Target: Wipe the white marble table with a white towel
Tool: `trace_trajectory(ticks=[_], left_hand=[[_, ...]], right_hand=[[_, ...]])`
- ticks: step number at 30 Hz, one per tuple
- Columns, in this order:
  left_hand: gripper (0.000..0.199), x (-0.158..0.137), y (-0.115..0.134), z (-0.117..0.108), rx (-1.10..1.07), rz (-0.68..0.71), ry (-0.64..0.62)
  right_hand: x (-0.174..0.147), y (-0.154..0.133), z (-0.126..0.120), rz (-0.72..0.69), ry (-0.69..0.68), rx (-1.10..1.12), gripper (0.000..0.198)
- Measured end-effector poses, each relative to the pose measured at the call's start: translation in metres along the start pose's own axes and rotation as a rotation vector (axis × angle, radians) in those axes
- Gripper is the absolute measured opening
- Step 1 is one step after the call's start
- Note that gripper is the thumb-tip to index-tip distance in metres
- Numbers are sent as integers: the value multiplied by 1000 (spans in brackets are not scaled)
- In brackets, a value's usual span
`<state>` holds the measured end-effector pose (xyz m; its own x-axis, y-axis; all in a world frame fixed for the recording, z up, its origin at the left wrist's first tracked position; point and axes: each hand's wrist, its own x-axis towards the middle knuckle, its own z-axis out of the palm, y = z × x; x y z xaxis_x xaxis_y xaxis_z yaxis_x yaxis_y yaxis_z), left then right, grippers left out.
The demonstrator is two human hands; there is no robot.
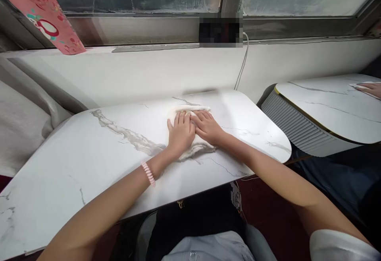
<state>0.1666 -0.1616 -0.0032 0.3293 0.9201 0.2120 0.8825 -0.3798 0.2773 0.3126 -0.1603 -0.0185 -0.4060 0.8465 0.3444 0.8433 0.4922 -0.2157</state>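
A white cloth (pixel 198 145) lies bunched on the white marble-patterned table (pixel 119 165). My left hand (pixel 181 132) rests flat on the cloth's left part, its fingers stretched out and the thumb apart. Beside it, my right hand (pixel 207 127) lies flat on the cloth's right part, fingers extended toward the left hand. Both palms face down, and the two hands touch or nearly touch in the middle. Around my left wrist is a pink coiled band (pixel 148 173).
A pink patterned paper cup (pixel 50 18) stands on the window ledge at the upper left. A white cable (pixel 242 64) runs down behind the table from a blurred dark object (pixel 220 30). On the right, another person's hand (pixel 370 89) touches a white cloth on a second table (pixel 333 102).
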Motion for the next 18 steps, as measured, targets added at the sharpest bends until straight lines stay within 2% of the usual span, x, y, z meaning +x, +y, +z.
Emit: trace_trajectory(ticks=[9,14,18], left_hand=[[53,-67,29,-1,9,100,-89],[56,-81,44,2,-63,141,-139],[59,-79,50,1,-133,166,-226]], right_hand=[[-76,-31,-33,-89,-48,22,45],[-102,-25,-44,-90,-72,49,47],[-105,-13,-50,-110,-107,76,49]])
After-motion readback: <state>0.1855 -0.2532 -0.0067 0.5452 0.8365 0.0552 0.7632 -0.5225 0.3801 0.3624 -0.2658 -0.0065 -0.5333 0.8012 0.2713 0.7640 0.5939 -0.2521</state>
